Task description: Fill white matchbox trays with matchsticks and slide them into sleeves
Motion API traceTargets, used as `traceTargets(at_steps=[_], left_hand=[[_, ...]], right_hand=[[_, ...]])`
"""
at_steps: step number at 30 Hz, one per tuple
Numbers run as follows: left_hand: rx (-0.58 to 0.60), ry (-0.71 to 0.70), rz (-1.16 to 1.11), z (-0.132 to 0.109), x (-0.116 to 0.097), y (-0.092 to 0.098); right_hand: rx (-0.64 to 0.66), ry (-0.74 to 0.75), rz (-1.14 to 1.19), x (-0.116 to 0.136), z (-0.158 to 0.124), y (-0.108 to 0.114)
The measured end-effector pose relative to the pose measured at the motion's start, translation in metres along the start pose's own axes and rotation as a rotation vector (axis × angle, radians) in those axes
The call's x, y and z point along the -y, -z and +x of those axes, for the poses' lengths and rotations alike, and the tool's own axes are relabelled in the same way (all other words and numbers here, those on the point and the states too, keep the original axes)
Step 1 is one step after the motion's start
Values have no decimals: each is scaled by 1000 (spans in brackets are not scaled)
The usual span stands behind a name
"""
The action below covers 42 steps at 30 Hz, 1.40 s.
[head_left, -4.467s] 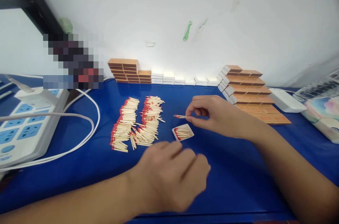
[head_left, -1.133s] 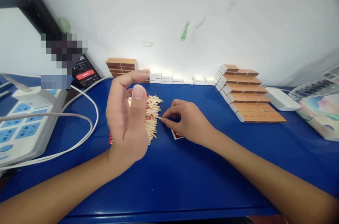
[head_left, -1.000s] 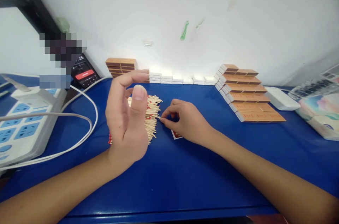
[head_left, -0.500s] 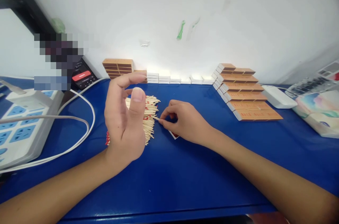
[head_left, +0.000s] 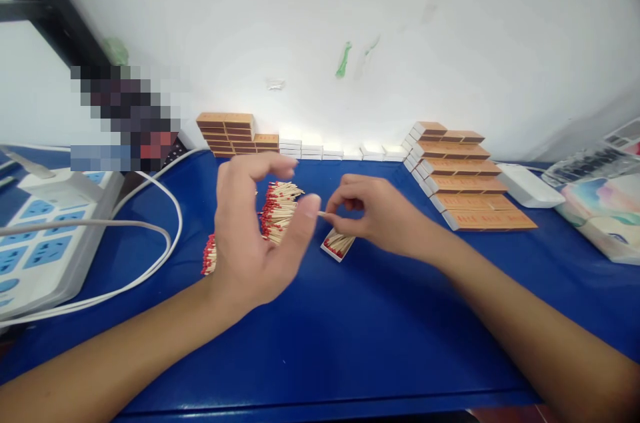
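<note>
My right hand (head_left: 377, 213) pinches a matchstick (head_left: 324, 214) between thumb and forefinger, just above a small matchbox tray (head_left: 331, 252). Red-tipped matches lie inside that tray, partly under my fingers. My left hand (head_left: 257, 230) is raised over the blue table with thumb and fingers apart, nothing between them. Behind and beside it lies a pile of loose matches (head_left: 283, 206) with red heads, and more of them (head_left: 209, 255) show at its left edge. Part of the pile is hidden by the left hand.
Brown matchboxes (head_left: 225, 126) stand stacked by the wall at the left, with white trays (head_left: 311, 151) beside them. Stepped rows of matchboxes (head_left: 460, 183) are at the right. Farther right are a white device (head_left: 530, 184) and a tissue pack (head_left: 605, 210). A power strip (head_left: 45, 236) with cables lies left.
My right hand has moved right, away from the pile, with the matchstick, uncovering more of the matchbox tray. My left hand has shifted right and its thumb has spread outward.
</note>
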State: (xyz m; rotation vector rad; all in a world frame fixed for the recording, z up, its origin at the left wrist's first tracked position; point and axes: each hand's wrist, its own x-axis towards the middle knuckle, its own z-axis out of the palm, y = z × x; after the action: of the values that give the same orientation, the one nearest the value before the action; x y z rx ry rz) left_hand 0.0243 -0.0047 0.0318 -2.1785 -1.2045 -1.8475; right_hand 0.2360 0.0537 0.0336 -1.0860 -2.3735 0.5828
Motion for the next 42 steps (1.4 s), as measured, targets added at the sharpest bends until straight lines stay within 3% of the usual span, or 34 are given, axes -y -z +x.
traceTargets(at_steps=[4, 7, 10, 18, 25, 30, 35, 42], left_hand=[[304, -298, 322, -13, -3, -3], [523, -178, 497, -27, -7, -6], [621, -50, 569, -35, -10, -7], [676, -29, 583, -36, -14, -14], [683, -15, 612, -37, -15, -14], [749, 8, 641, -34, -12, -11], [857, 8, 685, -30, -14, -10], [833, -59, 691, -28, -11, -7]], right_hand=[[97, -35, 29, -20, -11, 33], [213, -43, 18, -23, -15, 45], [304, -25, 18, -19, -16, 45], [374, 0, 13, -8, -18, 31], [350, 12, -61, -6, -20, 35], [359, 17, -88, -9, -19, 33], [328, 44, -134, -10, -20, 29], [225, 68, -173, -1, -22, 29]])
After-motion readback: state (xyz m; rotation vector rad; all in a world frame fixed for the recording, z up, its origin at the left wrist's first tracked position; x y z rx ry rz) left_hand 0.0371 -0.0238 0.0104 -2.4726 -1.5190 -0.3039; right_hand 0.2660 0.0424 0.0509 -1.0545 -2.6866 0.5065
